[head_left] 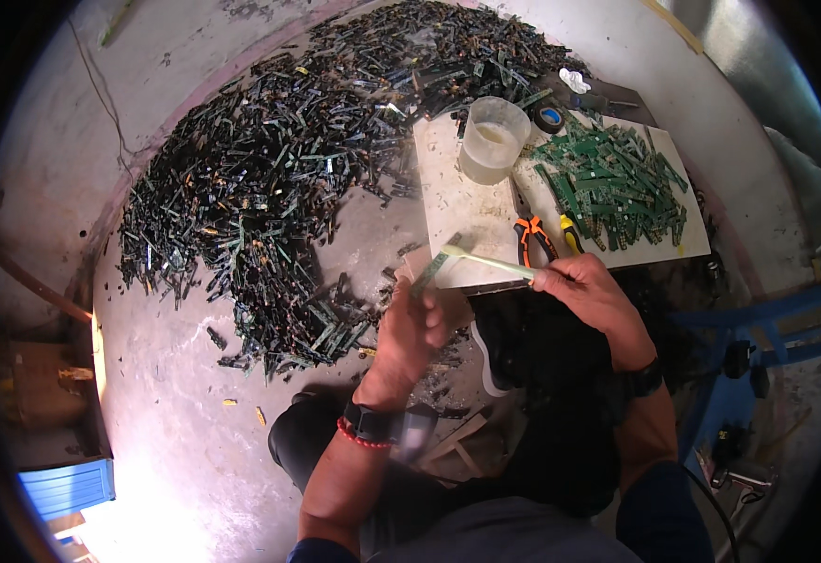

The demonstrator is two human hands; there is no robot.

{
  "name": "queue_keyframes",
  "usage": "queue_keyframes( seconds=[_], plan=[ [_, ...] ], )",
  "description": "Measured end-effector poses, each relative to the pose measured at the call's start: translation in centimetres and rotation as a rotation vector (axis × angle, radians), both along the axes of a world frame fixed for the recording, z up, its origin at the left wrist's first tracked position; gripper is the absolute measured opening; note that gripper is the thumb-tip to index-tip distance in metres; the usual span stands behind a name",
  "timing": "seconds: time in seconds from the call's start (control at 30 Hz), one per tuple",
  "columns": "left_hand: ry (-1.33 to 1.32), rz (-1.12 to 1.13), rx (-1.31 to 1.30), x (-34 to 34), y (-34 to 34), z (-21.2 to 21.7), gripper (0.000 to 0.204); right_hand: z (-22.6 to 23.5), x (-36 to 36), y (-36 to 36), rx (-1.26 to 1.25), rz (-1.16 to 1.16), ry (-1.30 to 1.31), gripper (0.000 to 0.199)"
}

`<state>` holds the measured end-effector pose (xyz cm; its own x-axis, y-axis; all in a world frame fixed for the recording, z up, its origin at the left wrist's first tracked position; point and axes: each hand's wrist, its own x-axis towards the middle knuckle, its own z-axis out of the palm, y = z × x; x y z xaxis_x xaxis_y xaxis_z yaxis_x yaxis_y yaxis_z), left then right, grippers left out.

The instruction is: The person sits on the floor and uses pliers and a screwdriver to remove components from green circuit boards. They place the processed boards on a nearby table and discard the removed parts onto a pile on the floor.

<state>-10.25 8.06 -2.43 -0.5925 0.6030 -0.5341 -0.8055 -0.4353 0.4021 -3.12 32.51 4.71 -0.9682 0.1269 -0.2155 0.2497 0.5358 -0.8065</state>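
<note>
Between the fingers of my left hand [409,328] is a narrow green circuit board strip [435,265], its far end tilted up to the right. My right hand [587,289] is closed round the handle of a pale green toothbrush [495,264]. The brush's head meets or nearly meets the strip's upper end. Just beyond, on a white board [448,202], lie orange-and-black pliers [529,239] and a yellow-and-black handled tool [570,235]. A translucent plastic cup [493,141] with cloudy liquid stands farther back on it.
Green circuit strips [612,178] are heaped on the board's right, beside a roll of tape [549,118]. A large pile of dark strips [270,169] covers the floor to the left and back. A blue frame [748,328] stands at right; a blue bin [68,488] sits far left.
</note>
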Motion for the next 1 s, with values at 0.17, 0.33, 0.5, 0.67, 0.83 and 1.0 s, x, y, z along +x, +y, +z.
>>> queue_keyframes(
  seconds=[0.17,0.33,0.5,0.67,0.83,1.0],
  plan=[
    [-0.037,-0.006,0.063,-0.1,-0.2,0.1,0.041,0.3,0.0,-0.2,-0.026,0.028,0.003,0.031],
    [-0.028,-0.009,0.092,0.0,-0.4,0.3,0.039,-0.1,0.1,1.8,0.026,-0.103,0.046,0.033],
    [0.021,0.023,0.047,0.3,-0.4,0.1,0.04,0.9,0.0,0.0,-0.092,0.003,0.011,0.031],
    [0.078,0.025,0.019,0.3,-0.3,0.3,0.036,0.8,-0.4,0.3,-0.123,-0.161,0.093,0.029],
    [0.168,-0.034,-0.128,0.4,-0.1,0.3,0.03,1.1,-0.3,-0.2,-0.128,0.022,0.016,0.023],
    [0.201,-0.031,-0.243,0.7,-0.1,0.0,0.027,0.9,-0.6,0.3,-0.157,-0.188,0.132,0.025]
  ],
)
